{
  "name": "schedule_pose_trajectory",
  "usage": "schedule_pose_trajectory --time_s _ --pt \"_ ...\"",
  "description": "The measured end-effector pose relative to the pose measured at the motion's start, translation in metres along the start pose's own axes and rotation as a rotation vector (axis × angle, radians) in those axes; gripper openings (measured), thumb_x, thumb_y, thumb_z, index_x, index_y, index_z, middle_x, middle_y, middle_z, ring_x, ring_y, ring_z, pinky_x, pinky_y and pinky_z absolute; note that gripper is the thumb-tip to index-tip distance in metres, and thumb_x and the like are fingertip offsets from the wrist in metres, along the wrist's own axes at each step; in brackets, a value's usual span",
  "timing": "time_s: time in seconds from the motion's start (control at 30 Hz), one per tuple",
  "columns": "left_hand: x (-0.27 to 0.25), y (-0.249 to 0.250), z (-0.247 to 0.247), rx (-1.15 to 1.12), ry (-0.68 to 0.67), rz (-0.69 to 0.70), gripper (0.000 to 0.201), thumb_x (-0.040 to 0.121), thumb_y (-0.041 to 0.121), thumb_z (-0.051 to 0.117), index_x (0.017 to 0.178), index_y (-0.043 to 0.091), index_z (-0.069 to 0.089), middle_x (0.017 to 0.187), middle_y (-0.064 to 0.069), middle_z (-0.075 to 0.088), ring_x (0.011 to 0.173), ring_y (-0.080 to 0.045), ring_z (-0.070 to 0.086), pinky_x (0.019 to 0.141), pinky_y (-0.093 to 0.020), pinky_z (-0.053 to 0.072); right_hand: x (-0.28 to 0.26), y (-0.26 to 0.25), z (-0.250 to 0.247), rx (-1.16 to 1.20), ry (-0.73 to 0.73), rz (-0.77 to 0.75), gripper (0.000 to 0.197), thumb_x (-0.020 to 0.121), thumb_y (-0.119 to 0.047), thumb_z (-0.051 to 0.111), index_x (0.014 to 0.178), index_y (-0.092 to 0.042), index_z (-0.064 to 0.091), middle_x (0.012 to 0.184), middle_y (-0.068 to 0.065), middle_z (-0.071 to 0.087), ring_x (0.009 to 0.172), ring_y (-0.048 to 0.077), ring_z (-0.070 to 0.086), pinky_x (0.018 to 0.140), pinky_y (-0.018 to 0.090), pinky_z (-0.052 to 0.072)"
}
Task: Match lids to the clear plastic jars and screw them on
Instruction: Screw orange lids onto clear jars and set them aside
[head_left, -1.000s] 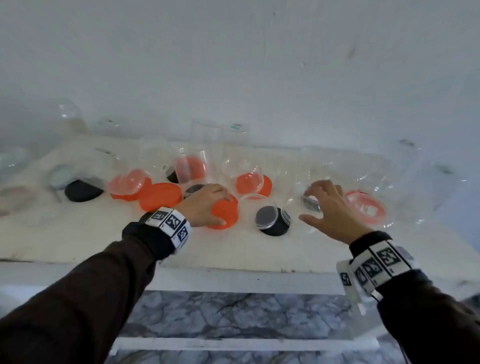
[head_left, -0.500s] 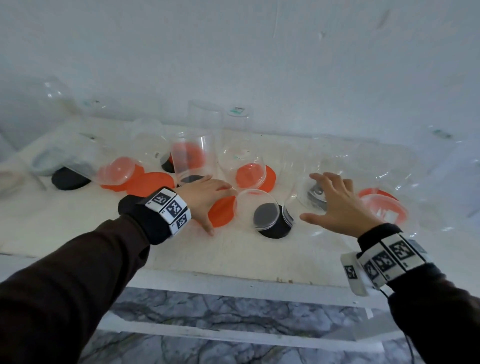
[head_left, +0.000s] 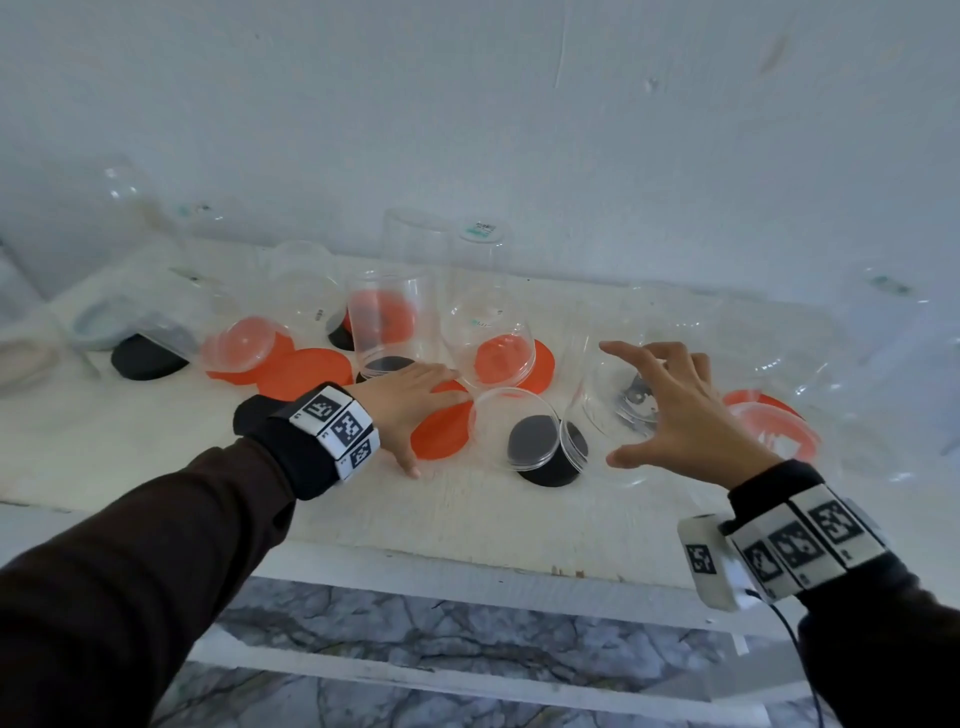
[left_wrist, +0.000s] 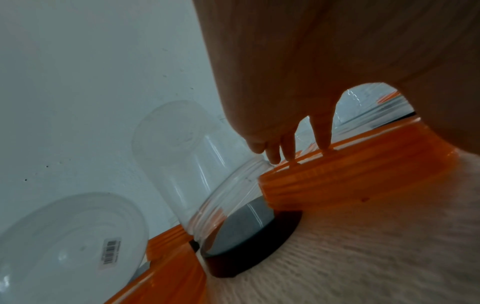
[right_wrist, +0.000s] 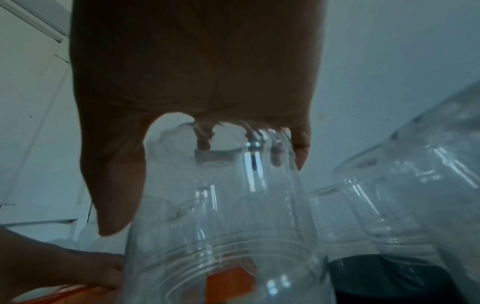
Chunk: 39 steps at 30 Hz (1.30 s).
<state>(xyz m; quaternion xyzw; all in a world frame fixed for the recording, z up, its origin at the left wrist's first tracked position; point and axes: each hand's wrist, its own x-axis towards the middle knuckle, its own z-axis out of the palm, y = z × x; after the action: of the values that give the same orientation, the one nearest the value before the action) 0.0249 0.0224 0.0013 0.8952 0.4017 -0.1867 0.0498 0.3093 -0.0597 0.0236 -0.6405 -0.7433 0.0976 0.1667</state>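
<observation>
My left hand (head_left: 415, 410) lies flat on an orange lid (head_left: 441, 436) on the white shelf (head_left: 467, 514). In the left wrist view its fingertips (left_wrist: 322, 133) reach the far rim of the orange lid (left_wrist: 337, 174). My right hand (head_left: 670, 410) hovers spread over an upturned clear jar (head_left: 602, 395). Its fingertips touch the jar's top while the thumb stays off the wall. The right wrist view shows the same jar (right_wrist: 221, 226) below the palm. Between the hands a short clear jar (head_left: 519, 431) lies tilted on a black lid (head_left: 556, 467).
Several more clear jars stand upturned toward the wall (head_left: 467, 130), some over orange lids (head_left: 306, 369) or black ones (head_left: 145, 358). An orange-rimmed lid (head_left: 769, 426) sits right of my right hand. The shelf's front edge runs below my wrists.
My left hand has gone from curled over the orange lid to lying flat on it. My right hand stays over the clear jar with its fingers spread wider.
</observation>
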Motion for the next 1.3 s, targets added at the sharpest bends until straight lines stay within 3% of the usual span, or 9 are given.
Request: schedule_pose_trajectory --time_s 0.23,0.4,0.63,0.8,0.9,0.97,1.1,1.2,1.3 --pt "-0.002 0.005 -0.004 -0.028 0.024 -0.018 0.104 0.066 0.043 0.079 0.146 0.025 0.015 0.146 -0.001 0.018 0.135 -0.019 0.020 0.104 -0.034 0.028 -0.004 -0.004 0.004 0.012 0.030 -0.039 0.102 0.052 -0.034 0.083 0.135 -0.051 0.027 0.125 -0.005 0.022 0.111 0.013 0.016 0.093 0.032 0.030" --pt "-0.007 0.006 0.001 -0.088 0.084 -0.004 0.111 0.059 0.045 0.082 0.146 0.028 0.015 0.143 0.000 0.016 0.134 -0.019 0.017 0.107 -0.035 0.026 -0.004 -0.008 0.002 0.040 0.088 -0.050 0.100 0.049 -0.037 0.085 0.133 -0.048 0.033 0.118 -0.007 0.016 0.108 0.012 0.013 0.091 0.030 0.030" --pt "-0.017 0.005 0.007 -0.191 0.200 0.000 0.112 0.054 0.043 0.085 0.144 0.031 0.019 0.141 0.002 0.016 0.132 -0.015 0.016 0.107 -0.029 0.024 0.003 -0.011 0.010 0.107 0.112 -0.097 0.100 0.050 -0.026 0.086 0.134 -0.032 0.030 0.117 -0.005 0.015 0.106 0.019 0.023 0.090 0.032 0.031" --pt "-0.023 0.003 0.008 -0.289 0.269 -0.031 0.113 0.053 0.045 0.085 0.143 0.032 0.019 0.139 0.004 0.016 0.130 -0.015 0.018 0.109 -0.034 0.026 0.011 -0.018 0.010 0.220 0.146 -0.163 0.102 0.048 -0.048 0.075 0.132 -0.015 0.027 0.120 -0.003 0.017 0.111 0.022 0.030 0.093 0.034 0.035" --pt "-0.027 0.002 0.009 -0.374 0.294 -0.057 0.116 0.052 0.046 0.085 0.144 0.034 0.016 0.139 0.009 0.014 0.130 -0.015 0.019 0.110 -0.037 0.028 0.016 -0.020 0.013 0.334 0.135 -0.144 0.099 0.055 -0.027 0.086 0.128 -0.009 0.021 0.121 -0.002 0.019 0.115 0.020 0.034 0.093 0.035 0.045" --pt "-0.032 0.001 0.010 -0.454 0.337 -0.062 0.118 0.050 0.047 0.086 0.143 0.036 0.014 0.138 0.014 0.012 0.130 -0.013 0.019 0.110 -0.039 0.029 0.019 -0.023 0.016 0.408 0.117 -0.126 0.095 0.056 -0.017 0.087 0.125 -0.019 0.020 0.123 -0.003 0.022 0.114 0.019 0.039 0.084 0.024 0.045" --pt "-0.048 -0.007 0.012 -0.655 0.453 -0.069 0.118 0.048 0.048 0.086 0.143 0.039 0.017 0.137 0.019 0.014 0.124 -0.002 0.021 0.106 -0.025 0.026 0.024 -0.037 0.024 0.550 0.038 -0.121 0.092 0.056 -0.016 0.088 0.124 -0.039 0.030 0.123 -0.005 0.028 0.098 -0.001 0.045 0.068 0.008 0.041" --pt "-0.062 -0.019 0.015 -0.758 0.526 -0.032 0.119 0.039 0.074 0.072 0.140 0.046 0.016 0.131 0.026 0.016 0.118 0.017 0.020 0.095 -0.002 0.021 0.027 -0.049 0.037 0.605 0.050 -0.059 0.091 0.053 -0.023 0.089 0.126 -0.030 0.036 0.122 -0.007 0.035 0.098 -0.002 0.047 0.075 0.012 0.041" --pt "-0.073 -0.032 0.020 -0.825 0.571 -0.039 0.109 0.042 0.076 0.067 0.134 0.053 0.015 0.129 0.027 0.018 0.108 0.035 0.012 0.083 0.011 0.020 0.032 -0.061 0.050 0.661 0.067 0.003 0.085 0.052 -0.019 0.088 0.121 -0.017 0.038 0.122 -0.005 0.045 0.104 0.004 0.050 0.079 0.017 0.039"
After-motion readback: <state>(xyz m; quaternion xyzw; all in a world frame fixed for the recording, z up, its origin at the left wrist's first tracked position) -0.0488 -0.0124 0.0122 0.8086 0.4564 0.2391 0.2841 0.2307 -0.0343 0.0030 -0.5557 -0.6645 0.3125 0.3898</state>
